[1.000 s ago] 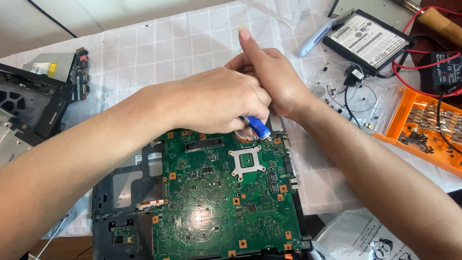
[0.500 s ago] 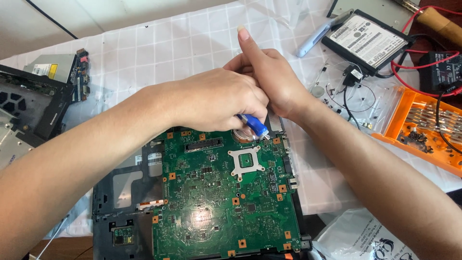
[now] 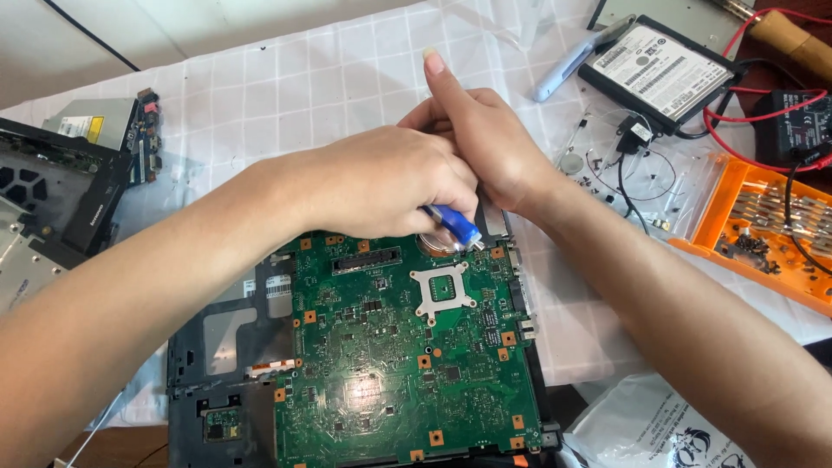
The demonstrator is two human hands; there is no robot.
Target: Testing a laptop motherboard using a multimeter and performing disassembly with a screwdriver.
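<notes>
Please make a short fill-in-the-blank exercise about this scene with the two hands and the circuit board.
1. The left hand holds a tool with a ____ handle.
2. The circuit board is ____ in colour.
3. The tray at the right, holding small parts, is ____.
4. The hard drive lies on the ____ side of the table.

Missing words: blue; green; orange; right

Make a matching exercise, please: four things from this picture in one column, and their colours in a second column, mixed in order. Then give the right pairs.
Things:
1. circuit board
2. tool tip under the left hand
3. parts tray
4. looped wire near the hard drive

Colours:
A. orange
B. red
C. green
D. blue

Pairs: 1-C, 2-D, 3-A, 4-B. The tool tip shows just below the left hand, over the board's upper edge. The looped wire lies at the upper right.
</notes>
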